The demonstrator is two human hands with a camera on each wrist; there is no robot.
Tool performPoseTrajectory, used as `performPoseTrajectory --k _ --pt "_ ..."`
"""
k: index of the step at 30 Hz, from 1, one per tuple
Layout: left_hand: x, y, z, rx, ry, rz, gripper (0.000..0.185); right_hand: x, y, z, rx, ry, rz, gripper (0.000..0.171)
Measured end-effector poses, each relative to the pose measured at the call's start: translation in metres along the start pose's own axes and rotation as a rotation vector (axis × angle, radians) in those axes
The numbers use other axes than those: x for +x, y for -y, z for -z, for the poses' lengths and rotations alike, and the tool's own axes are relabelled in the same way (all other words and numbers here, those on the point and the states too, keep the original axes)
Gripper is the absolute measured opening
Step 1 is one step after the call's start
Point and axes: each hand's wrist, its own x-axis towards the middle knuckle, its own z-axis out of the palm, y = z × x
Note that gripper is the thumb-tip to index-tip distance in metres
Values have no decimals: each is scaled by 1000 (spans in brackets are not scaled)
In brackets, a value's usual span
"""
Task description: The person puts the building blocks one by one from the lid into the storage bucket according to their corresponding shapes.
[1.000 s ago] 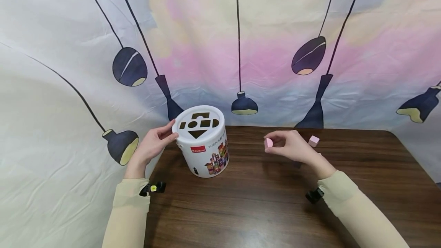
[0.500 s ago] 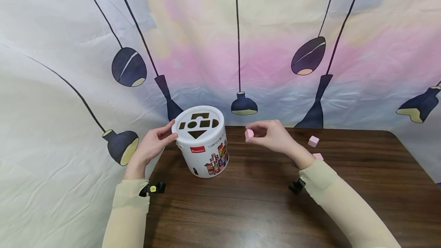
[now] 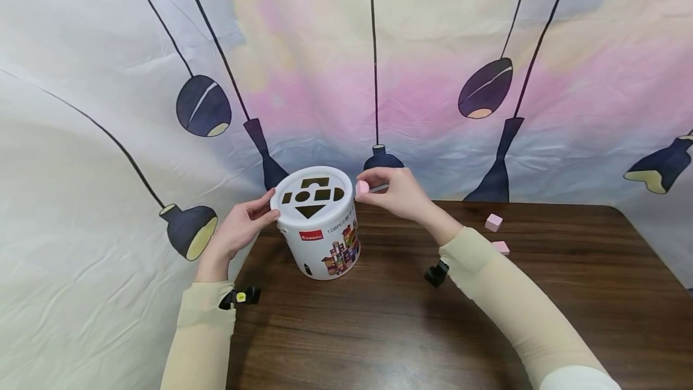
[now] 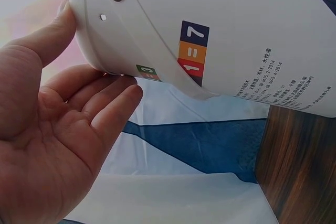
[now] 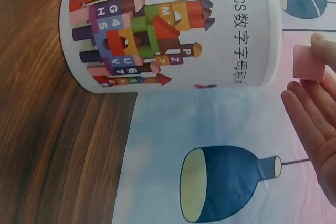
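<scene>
A white lidded toy-block bucket [image 3: 319, 251] stands upright on the table. Its white lid [image 3: 292, 216] has several shaped holes, including a triangle, a round one and a half-round one. At the left of the rim, my left hand [image 3: 242, 229] holds the bucket, thumb and fingers against the lid edge and side. My right hand [image 3: 399, 195] pinches a small pink block [image 3: 362, 188] between thumb and fingers, just right of the lid edge. In the right wrist view the pink block [image 5: 308, 62] shows a flat, squarish face. The left wrist view shows the bucket's white handle [image 4: 157, 51].
Two pink blocks lie on the right of the table: a cube [image 3: 493, 222] and another block [image 3: 500, 248], partly behind the right sleeve. A fabric backdrop [image 3: 433, 107] printed with lamps hangs behind the brown wooden table [image 3: 379, 324].
My right hand has carried the pink block left and upward, from mid-table to beside the bucket's lid. The left hand and the bucket have stayed put.
</scene>
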Motion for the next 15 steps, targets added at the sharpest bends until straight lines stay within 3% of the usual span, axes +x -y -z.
performPoseTrajectory --k 15 --pt "0 2 0 -11 -7 -4 71 22 14 -21 -45 40 -21 45"
